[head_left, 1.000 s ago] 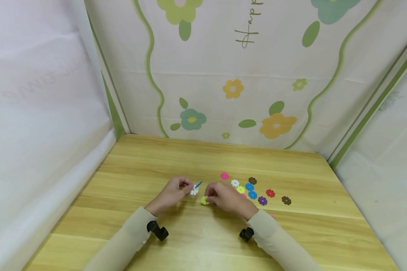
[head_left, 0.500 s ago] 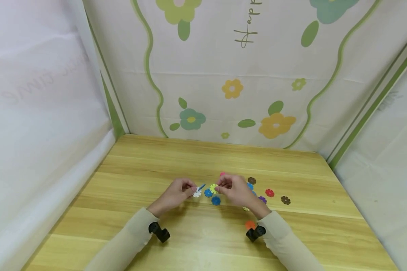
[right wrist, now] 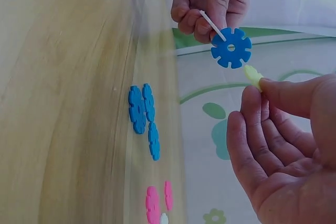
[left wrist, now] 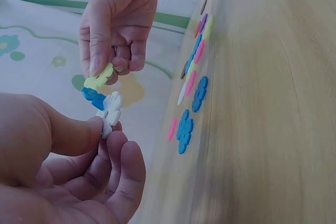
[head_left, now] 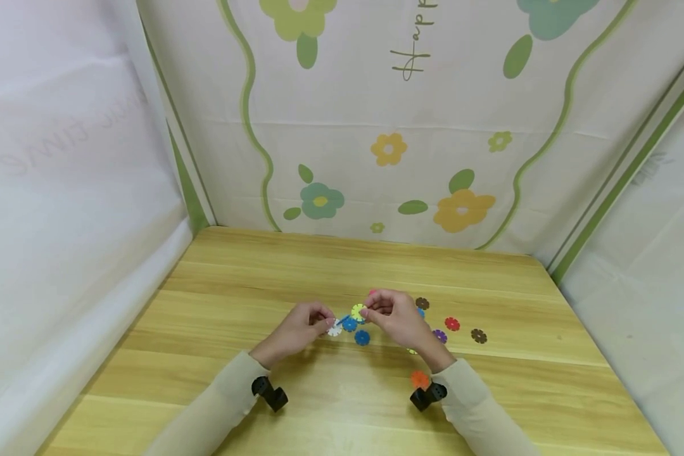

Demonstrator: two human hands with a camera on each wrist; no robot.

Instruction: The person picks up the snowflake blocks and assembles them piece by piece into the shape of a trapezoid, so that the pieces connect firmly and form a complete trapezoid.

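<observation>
My left hand [head_left: 296, 330] pinches a white notched snowflake disc [left wrist: 110, 115] between thumb and fingers. Slotted across that white piece, at an angle, is a blue snowflake disc [right wrist: 231, 48], held up above the table. Opposite, my right hand [head_left: 398, 322] pinches a yellow snowflake disc [head_left: 358, 311] by its edge. In the right wrist view the yellow edge sits right at the lower rim of the blue disc; in the left wrist view the two overlap.
Below the hands lie loose blue discs [head_left: 361, 337] on the wooden table [head_left: 251, 266]. To the right are red [head_left: 452, 323], brown [head_left: 479, 335], purple [head_left: 440, 335] and orange [head_left: 419, 379] discs, the orange one beside the right wrist camera. A patterned cloth [head_left: 330, 95] hangs behind the table.
My right hand has lifted the yellow disc and moved right and away from me, uncovering blue discs. My left hand has shifted slightly right, bringing the joined white and blue discs up to the yellow one.
</observation>
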